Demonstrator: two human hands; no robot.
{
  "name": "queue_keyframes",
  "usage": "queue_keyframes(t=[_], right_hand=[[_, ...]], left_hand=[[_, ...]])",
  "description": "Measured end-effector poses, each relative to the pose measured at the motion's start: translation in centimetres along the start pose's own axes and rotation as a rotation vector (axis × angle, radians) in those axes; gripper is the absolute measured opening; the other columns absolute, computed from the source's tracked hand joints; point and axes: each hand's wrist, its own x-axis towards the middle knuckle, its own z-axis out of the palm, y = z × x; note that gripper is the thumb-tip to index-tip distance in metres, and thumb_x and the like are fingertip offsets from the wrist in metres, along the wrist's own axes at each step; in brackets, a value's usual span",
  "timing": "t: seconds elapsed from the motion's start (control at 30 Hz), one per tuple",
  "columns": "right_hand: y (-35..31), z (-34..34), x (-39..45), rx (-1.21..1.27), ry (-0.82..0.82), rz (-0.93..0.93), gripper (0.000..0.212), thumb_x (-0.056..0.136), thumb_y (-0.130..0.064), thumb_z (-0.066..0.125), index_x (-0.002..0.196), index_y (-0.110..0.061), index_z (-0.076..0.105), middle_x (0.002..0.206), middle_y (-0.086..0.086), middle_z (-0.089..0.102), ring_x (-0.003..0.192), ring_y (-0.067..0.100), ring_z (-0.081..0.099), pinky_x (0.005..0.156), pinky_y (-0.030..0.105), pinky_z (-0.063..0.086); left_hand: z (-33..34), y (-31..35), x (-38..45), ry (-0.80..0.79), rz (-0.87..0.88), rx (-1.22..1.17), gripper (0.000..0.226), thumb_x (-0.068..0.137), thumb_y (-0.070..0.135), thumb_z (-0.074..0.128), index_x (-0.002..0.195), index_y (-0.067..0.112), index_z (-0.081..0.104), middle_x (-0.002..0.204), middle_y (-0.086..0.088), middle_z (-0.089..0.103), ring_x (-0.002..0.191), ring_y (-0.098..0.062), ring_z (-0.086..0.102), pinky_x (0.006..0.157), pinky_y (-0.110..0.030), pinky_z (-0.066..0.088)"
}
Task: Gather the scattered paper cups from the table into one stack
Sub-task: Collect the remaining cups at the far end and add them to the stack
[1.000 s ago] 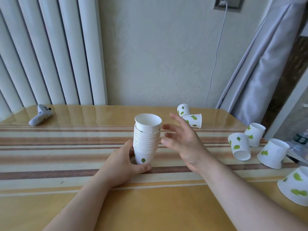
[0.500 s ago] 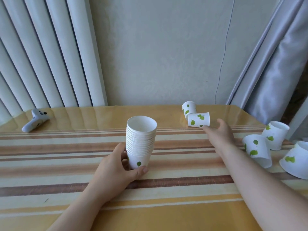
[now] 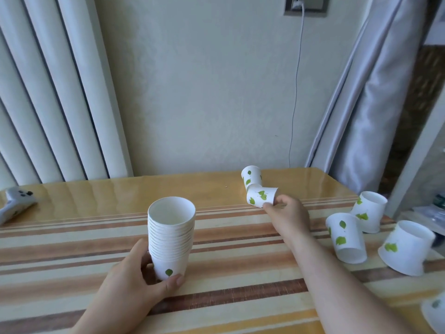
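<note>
A stack of white paper cups (image 3: 171, 233) with green leaf prints stands upright at the table's middle, and my left hand (image 3: 134, 284) grips its base. Farther back, my right hand (image 3: 287, 213) pinches the rim of a cup lying on its side (image 3: 260, 195). Just behind it lies another tipped cup (image 3: 251, 176). Three more loose cups sit at the right: one (image 3: 346, 237), one (image 3: 369, 210) and one (image 3: 407, 247). A further cup (image 3: 434, 312) shows partly at the lower right edge.
The striped table (image 3: 228, 261) ends at the wall behind and drops off at its right edge. A white controller (image 3: 15, 203) lies at the far left. Curtains hang left and right, and a cable runs down the wall.
My right hand has gone from beside the stack out to the back right and closed on the rim of the tipped cup. The left hand has stayed on the stack's base.
</note>
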Motion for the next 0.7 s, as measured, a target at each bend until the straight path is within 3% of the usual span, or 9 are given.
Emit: queue_keyframes(t=[0.17,0.23,0.3,0.37,0.47,0.63,0.7], right_hand=[[-0.4,-1.1,-1.4,0.133,-0.05,0.003,0.015,0.069,-0.039,0.065,0.076,-0.028,0.06,0.074,-0.008,0.071,0.06,0.013,0.059,0.049,0.026,0.04],[-1.1,-1.6,-1.6,0.229,-0.011,-0.014,0.019,0.071,-0.04,0.065,0.081,-0.026,0.057,0.082,-0.007,0.069,0.066,0.017,0.061,0.053,0.03,0.044],[-2.9,-1.9,-1.8,0.525,-0.035,0.063,0.027,0.074,-0.044,0.067,0.096,-0.029,0.06,0.102,0.004,0.073,0.075,0.021,0.069,0.061,0.035,0.053],[-5.2,-2.2,-2.2,0.854,-0.115,0.143,0.04,0.078,-0.042,0.071,0.11,-0.024,0.057,0.106,0.01,0.071,0.064,0.019,0.067,0.055,0.032,0.052],[-8.3,-2.4,-3.2,1.123,-0.308,0.127,0.038,0.089,-0.036,0.073,0.116,-0.016,0.055,0.104,0.012,0.066,0.059,0.019,0.058,0.051,0.027,0.043],[-12.4,-2.5,-6.3,1.139,-0.595,-0.125,0.028,0.087,-0.031,0.073,0.112,-0.019,0.067,0.097,0.004,0.072,0.073,0.016,0.059,0.054,0.025,0.038],[-13.2,-2.0,-7.7,1.067,-0.671,-0.204,0.039,0.08,-0.032,0.08,0.116,-0.022,0.069,0.105,0.004,0.072,0.082,0.016,0.061,0.057,0.024,0.039]], left_hand=[[0.0,0.0,-0.1,0.007,0.005,-0.015,0.066,0.069,0.053,0.099,0.121,0.058,0.059,0.105,0.042,0.077,0.101,0.019,0.07,0.081,-0.021,0.055],[0.0,0.2,-0.1,0.02,0.01,-0.009,0.063,0.069,0.054,0.098,0.117,0.061,0.058,0.103,0.041,0.078,0.1,0.018,0.071,0.083,-0.025,0.055],[0.0,0.3,-0.2,0.059,0.013,0.01,0.058,0.069,0.052,0.098,0.109,0.063,0.057,0.099,0.038,0.078,0.097,0.011,0.072,0.078,-0.03,0.056],[0.1,0.2,-0.1,0.123,0.012,0.024,0.054,0.07,0.049,0.098,0.102,0.061,0.056,0.097,0.037,0.078,0.093,0.006,0.071,0.071,-0.03,0.054],[0.1,-0.2,0.0,0.181,-0.006,0.002,0.054,0.071,0.046,0.098,0.104,0.057,0.057,0.101,0.037,0.076,0.091,0.009,0.07,0.069,-0.028,0.051],[0.0,-0.4,0.0,0.203,-0.012,-0.006,0.056,0.071,0.046,0.097,0.108,0.06,0.058,0.101,0.037,0.075,0.096,0.008,0.069,0.071,-0.026,0.052],[0.0,-0.4,0.1,0.204,-0.014,0.0,0.055,0.071,0.045,0.097,0.107,0.058,0.058,0.1,0.036,0.076,0.095,0.006,0.07,0.07,-0.026,0.052]])
